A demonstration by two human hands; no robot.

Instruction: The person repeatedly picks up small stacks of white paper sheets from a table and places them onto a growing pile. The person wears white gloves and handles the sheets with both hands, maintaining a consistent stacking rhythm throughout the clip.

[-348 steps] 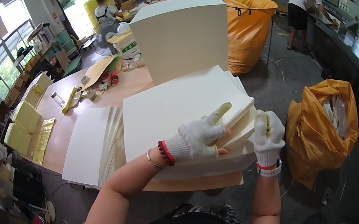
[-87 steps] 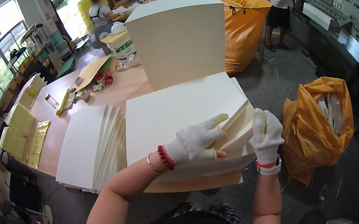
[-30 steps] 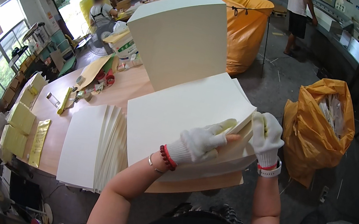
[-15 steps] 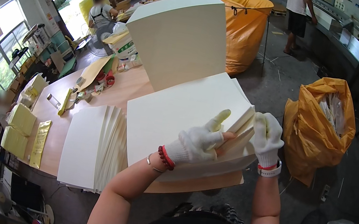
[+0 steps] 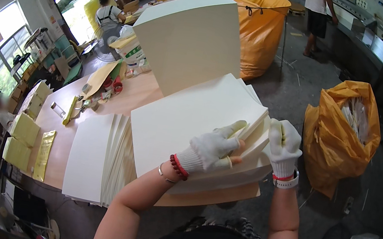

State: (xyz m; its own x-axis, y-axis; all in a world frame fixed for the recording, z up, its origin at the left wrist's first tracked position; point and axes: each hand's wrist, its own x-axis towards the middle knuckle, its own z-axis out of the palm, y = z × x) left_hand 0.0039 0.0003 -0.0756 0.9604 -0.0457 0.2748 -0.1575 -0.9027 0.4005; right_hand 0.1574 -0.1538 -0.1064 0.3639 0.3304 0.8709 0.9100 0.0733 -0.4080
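A stack of large white paper sheets (image 5: 193,112) lies before me, its right-hand edges lifted and fanned. My left hand (image 5: 215,146), in a white glove with bare fingertips showing, rests on the stack. Its thumb lies over the top sheets and its fingers curl in at their edges, closed on them. My right hand (image 5: 283,143), also gloved, is closed at the right corner of the fanned sheets; its fingertips are partly hidden. Left of the stack, a second pile of white sheets (image 5: 93,156) is spread in steps on the wooden table (image 5: 129,95).
A tall block of stacked paper (image 5: 192,43) stands behind my stack. Orange bags stand on the floor, one beyond the block (image 5: 255,33) and one at the right (image 5: 338,145). Tape rolls (image 5: 115,85) and yellow bundles (image 5: 21,140) sit at the left. Two people work farther off.
My left thumb has come down closer to its fingers over the sheet edges. The top sheets have shifted slightly left. My right hand stays closed at nearly the same place.
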